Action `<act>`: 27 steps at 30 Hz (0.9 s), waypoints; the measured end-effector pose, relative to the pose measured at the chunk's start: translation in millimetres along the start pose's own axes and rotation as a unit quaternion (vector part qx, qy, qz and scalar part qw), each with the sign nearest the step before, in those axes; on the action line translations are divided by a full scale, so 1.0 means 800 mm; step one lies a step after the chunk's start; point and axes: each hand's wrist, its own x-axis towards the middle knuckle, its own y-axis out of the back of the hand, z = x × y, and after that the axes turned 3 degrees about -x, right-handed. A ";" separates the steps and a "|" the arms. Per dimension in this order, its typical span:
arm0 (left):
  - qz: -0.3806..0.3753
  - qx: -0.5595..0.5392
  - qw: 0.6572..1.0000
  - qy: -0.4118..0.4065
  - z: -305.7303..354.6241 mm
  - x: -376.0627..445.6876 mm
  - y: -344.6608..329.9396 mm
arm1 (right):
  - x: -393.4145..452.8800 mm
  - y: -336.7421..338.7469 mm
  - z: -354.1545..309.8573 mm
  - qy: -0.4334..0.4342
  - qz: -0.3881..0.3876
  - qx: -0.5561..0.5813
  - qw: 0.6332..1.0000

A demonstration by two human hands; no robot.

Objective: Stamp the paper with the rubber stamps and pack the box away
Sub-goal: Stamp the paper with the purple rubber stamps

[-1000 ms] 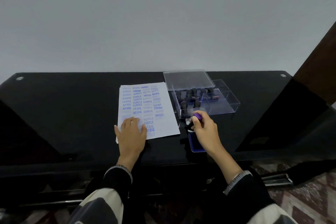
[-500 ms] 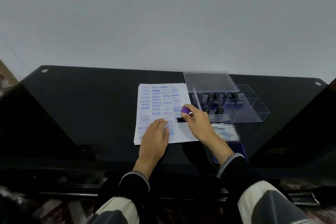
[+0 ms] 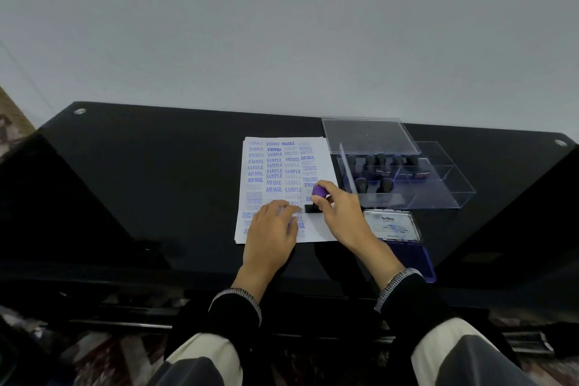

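Here the right hand point(image 3: 336, 213) pinches the purple knob of a rubber stamp point(image 3: 317, 197), its dark base set down on the paper point(image 3: 319, 150) near the right edge, low on the sheet. The left hand point(image 3: 272, 229) lies flat with straight fingers on the lower part of the paper, pinning it to the black counter point(image 3: 156, 182).

To print well, I would judge that the stamp should be pushed straight down with even weight, with no rocking or sliding, then lifted vertically so the ink does not smear. The flat hand should keep pressing so the sheet cannot follow the stamp up. Many blue words already crowd the page, several faint or doubled, so a free gap matters, and light marks suggest re-inking first.

The open ink pad point(image 3: 404, 247) sits just right of the paper, near the front edge. Behind it stands the clear box point(image 3: 438, 194) with dark-handled stamps inside, its lid point(image 3: 369, 135) lying at the back
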 end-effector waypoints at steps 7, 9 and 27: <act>-0.011 0.015 1.000 -0.001 -0.004 0.001 -0.002 | -0.005 -0.003 -0.004 0.005 0.000 0.000 1.000; -0.012 0.017 1.000 0.000 -0.004 0.000 -0.003 | -0.006 -0.003 -0.003 0.005 0.001 -0.002 1.000; -0.003 0.001 1.000 0.005 0.000 -0.002 0.000 | -0.008 -0.013 -0.004 0.025 0.040 -0.047 0.998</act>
